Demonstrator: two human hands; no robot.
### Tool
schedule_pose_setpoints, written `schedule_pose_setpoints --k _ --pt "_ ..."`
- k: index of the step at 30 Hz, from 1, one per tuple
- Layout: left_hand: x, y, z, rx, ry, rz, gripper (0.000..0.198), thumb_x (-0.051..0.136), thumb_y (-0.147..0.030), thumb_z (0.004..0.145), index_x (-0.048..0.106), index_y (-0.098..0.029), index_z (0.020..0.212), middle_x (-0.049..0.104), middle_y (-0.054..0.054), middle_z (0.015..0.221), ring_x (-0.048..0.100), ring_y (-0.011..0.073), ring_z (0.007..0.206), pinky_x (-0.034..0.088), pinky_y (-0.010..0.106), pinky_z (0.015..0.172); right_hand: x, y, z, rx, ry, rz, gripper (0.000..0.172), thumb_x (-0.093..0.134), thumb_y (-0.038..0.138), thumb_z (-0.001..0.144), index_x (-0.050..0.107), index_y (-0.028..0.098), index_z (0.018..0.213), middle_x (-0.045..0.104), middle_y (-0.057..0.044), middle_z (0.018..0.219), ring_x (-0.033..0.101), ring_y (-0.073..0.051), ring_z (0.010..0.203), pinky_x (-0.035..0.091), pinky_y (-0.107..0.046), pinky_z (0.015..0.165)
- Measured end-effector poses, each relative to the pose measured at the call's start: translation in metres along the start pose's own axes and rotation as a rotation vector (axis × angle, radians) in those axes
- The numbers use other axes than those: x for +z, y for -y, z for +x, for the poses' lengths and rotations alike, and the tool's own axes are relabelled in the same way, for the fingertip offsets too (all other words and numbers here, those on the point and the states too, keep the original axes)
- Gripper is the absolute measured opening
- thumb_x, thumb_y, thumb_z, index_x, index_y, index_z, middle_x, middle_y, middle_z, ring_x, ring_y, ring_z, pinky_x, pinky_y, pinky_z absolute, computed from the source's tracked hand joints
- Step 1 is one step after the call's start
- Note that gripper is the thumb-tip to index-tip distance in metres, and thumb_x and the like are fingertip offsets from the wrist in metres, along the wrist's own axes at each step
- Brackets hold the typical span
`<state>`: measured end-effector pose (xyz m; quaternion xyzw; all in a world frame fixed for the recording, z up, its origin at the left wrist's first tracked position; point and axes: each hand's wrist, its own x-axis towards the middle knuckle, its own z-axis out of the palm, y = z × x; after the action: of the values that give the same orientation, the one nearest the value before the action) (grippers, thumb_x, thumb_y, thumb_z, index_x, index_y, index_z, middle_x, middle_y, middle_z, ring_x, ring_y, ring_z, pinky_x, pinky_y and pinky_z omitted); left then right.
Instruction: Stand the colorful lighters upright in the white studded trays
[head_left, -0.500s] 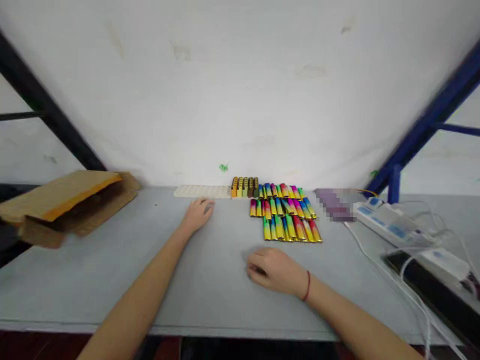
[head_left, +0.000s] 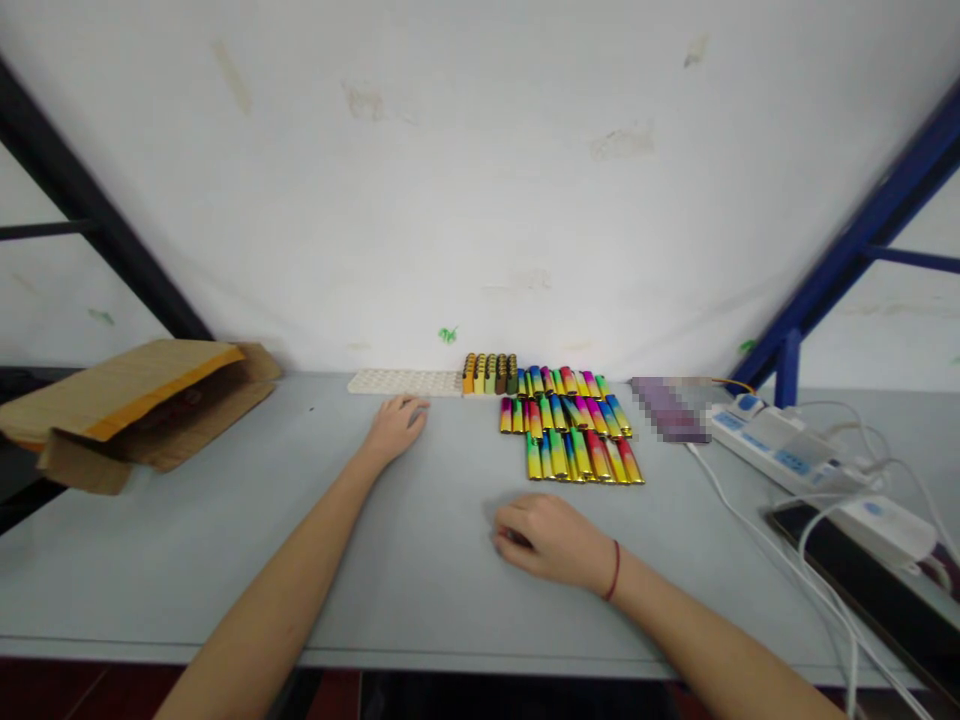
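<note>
My left hand (head_left: pixel 396 428) lies palm down on the grey table, fingers stretched forward and slightly apart, holding nothing. Just beyond its fingertips is a white perforated tray (head_left: pixel 405 382) by the wall. My right hand (head_left: pixel 551 540) rests on its side with curled fingers; a dark gap shows between fingers and thumb, with no object visible in it. Past that hand lie slim shiny rainbow-and-gold pieces, like lighter casings, in a front row (head_left: pixel 581 457), a middle row (head_left: pixel 566 414) and a back row (head_left: pixel 562 381). Upright small lighter-like pieces (head_left: pixel 490 374) stand packed beside the tray.
An open cardboard box (head_left: pixel 127 395) lies at the left. On the right are a blurred-out purple item (head_left: pixel 670 408), a white power strip (head_left: pixel 780 445) with cables, and a black flat device (head_left: pixel 862 580). A white wall (head_left: pixel 480 200) closes off the back, between dark and blue metal frames (head_left: pixel 855 255).
Both hands and the rows of pieces stay where they were. The box flap at the left has shifted very slightly.
</note>
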<state>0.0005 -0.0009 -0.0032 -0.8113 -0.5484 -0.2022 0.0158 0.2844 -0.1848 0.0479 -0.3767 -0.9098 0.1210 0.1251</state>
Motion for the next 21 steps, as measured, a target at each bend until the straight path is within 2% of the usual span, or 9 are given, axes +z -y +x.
schedule_pose_setpoints --k 3,6,8,10,12,15,18,21 --pt "-0.001 -0.003 0.000 -0.002 -0.020 0.006 0.031 0.044 -0.030 0.089 0.063 -0.020 0.112 0.058 0.007 0.113 0.053 0.0235 0.112 0.037 0.039 0.103 -0.001 0.001 0.000 -0.002 -0.002 0.002 0.013 0.050 0.024 0.087 0.049 0.019 0.074 0.052 0.002 0.067 0.041 -0.011 0.061 0.026 -0.025 0.061" --pt "-0.008 -0.006 0.000 -0.040 -0.125 0.065 0.036 0.045 -0.029 0.088 0.060 -0.018 0.119 0.055 0.011 0.122 0.049 0.0257 0.118 0.036 0.040 0.105 -0.001 0.001 0.000 -0.002 -0.001 0.004 0.013 0.051 0.024 0.086 0.049 0.020 0.074 0.052 0.002 0.067 0.041 -0.011 0.061 0.027 -0.025 0.060" --pt "-0.015 -0.006 0.000 -0.100 -0.206 0.133 0.042 0.041 -0.025 0.089 0.054 -0.014 0.127 0.049 0.015 0.132 0.043 0.0278 0.126 0.034 0.041 0.107 0.000 0.001 0.000 0.000 -0.005 0.003 0.014 0.051 0.024 0.086 0.048 0.020 0.073 0.052 0.002 0.067 0.041 -0.011 0.061 0.026 -0.025 0.060" --pt "-0.023 -0.004 0.000 -0.191 -0.223 0.204 0.047 0.037 -0.020 0.089 0.048 -0.009 0.133 0.041 0.018 0.143 0.034 0.0304 0.134 0.031 0.046 0.108 0.001 0.000 0.000 0.000 -0.012 0.003 0.014 0.050 0.024 0.086 0.048 0.020 0.073 0.053 0.002 0.067 0.041 -0.011 0.061 0.026 -0.026 0.060" --pt "-0.030 -0.001 -0.001 -0.284 -0.142 0.255 0.049 0.033 -0.019 0.090 0.044 -0.006 0.136 0.035 0.019 0.148 0.028 0.0329 0.138 0.028 0.053 0.108 0.002 0.000 0.000 0.000 -0.020 0.007 0.014 0.050 0.023 0.086 0.048 0.020 0.073 0.053 0.002 0.067 0.042 -0.011 0.061 0.026 -0.026 0.060" --pt "-0.039 0.003 -0.003 -0.349 0.028 0.296 0.047 0.028 -0.019 0.093 0.044 -0.010 0.136 0.039 0.017 0.147 0.037 0.0330 0.133 0.027 0.061 0.105 0.004 -0.001 0.001 -0.004 -0.024 0.021 0.014 0.050 0.022 0.086 0.047 0.020 0.073 0.052 0.002 0.066 0.042 -0.011 0.061 0.026 -0.026 0.060" --pt "-0.050 0.002 -0.009 -0.337 0.095 0.398 0.044 0.030 -0.018 0.092 0.051 -0.011 0.130 0.049 0.018 0.138 0.052 0.0322 0.119 0.032 0.057 0.101 0.005 -0.001 0.001 -0.004 -0.025 0.031 0.014 0.050 0.022 0.085 0.047 0.020 0.072 0.052 0.002 0.066 0.041 -0.011 0.061 0.026 -0.026 0.060" --pt "-0.064 -0.002 -0.020 -0.295 0.103 0.541 0.038 0.034 -0.019 0.091 0.062 -0.010 0.115 0.062 0.018 0.118 0.055 0.0341 0.112 0.036 0.053 0.097 0.005 -0.001 0.001 -0.004 -0.033 0.038 0.014 0.051 0.022 0.085 0.047 0.020 0.072 0.052 0.002 0.066 0.041 -0.011 0.060 0.025 -0.026 0.060"
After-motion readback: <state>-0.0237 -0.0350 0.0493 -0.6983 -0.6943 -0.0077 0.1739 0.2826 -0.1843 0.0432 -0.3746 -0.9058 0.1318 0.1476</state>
